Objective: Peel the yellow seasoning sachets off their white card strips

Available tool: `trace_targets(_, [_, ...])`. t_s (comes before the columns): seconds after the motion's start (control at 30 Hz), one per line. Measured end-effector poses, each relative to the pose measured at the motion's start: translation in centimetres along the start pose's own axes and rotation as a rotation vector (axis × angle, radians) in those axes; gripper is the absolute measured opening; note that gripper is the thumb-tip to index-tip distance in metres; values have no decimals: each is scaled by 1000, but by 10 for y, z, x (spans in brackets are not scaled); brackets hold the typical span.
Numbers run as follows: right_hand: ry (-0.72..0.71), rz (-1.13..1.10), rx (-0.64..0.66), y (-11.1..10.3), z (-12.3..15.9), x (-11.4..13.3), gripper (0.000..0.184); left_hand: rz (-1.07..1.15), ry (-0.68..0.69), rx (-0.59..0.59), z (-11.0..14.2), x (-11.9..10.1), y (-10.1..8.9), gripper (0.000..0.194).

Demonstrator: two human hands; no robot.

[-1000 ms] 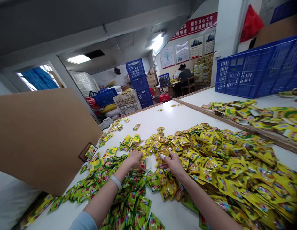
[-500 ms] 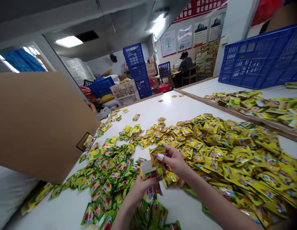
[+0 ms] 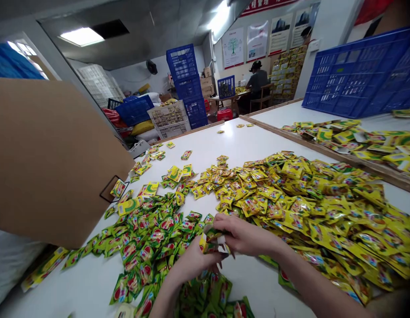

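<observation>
Above the table's near middle, my left hand (image 3: pixel 194 260) is closed around a small yellow and green carton (image 3: pixel 203 242), mostly covered by fingers. My right hand (image 3: pixel 246 234) meets it from the right, its fingers pinched on a sachet (image 3: pixel 215 235) at the carton's open end. How far the sachet sits inside is hidden. Green sachets with red fruit pictures (image 3: pixel 145 260) lie heaped to the left and underneath my hands. A larger heap of yellow sachets (image 3: pixel 300 207) spreads to the right, beside my right forearm.
A big brown cardboard sheet (image 3: pixel 55 163) leans in on the left, with a black wire holder (image 3: pixel 107 191) at its edge. Beyond a wooden strip (image 3: pixel 337 161) lie flat cartons (image 3: pixel 373 141) and a blue crate (image 3: pixel 353 75). Stacked crates (image 3: pixel 186 84) and a seated person (image 3: pixel 257 81) are farther back.
My right hand has brought the yellow sachet down to the carton's opening, and the two hands now meet. The carton has tilted. The view has shifted slightly; a hand by the cardboard is gone.
</observation>
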State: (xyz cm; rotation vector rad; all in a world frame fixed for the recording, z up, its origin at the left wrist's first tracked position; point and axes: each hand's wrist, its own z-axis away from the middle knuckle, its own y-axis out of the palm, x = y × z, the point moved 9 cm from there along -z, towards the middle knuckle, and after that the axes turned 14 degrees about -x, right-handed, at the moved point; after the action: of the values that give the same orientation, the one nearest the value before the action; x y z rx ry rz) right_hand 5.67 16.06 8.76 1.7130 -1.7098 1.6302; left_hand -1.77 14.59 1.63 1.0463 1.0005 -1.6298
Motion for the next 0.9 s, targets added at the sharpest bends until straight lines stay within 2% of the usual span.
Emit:
trace_targets(0.1, [100, -51, -139, -6, -2, -11, 26, 33, -68, 44, 1, 6, -3, 22])
trace_targets(0.17, [91, -35, -232, -9, -5, -13, 26, 48, -101, 50, 1, 8, -5, 23])
trace_targets(0.27, [78, -43, -243, -5, -8, -16, 22, 53, -84, 39, -1, 7, -7, 30])
trace_targets(0.43, [166, -214, -77, 12, -3, -29, 19, 114, -35, 91, -9, 11, -5, 44])
trace_targets(0.5, [164, -241, -32, 15, -1, -26, 20, 106, -37, 103, -11, 15, -6, 41])
trace_targets(0.57, [224, -260, 43, 21, 3, -22, 23, 92, -15, 112, -11, 15, -8, 38])
trace_targets(0.67, [338, -333, 228, 38, 13, -10, 25, 97, 71, 147, -6, 4, -5, 42])
trace_targets(0.7, [334, -342, 245, 41, 15, -5, 24, 101, 103, 154, -5, 0, -2, 45])
trace_targets(0.77, [276, -306, 159, 39, 17, 1, 21, 115, 142, 159, -1, -6, 6, 45])
trace_targets(0.9, [203, -109, -196, 17, 30, -14, 18, 203, 144, 140, 4, -8, 23, 37])
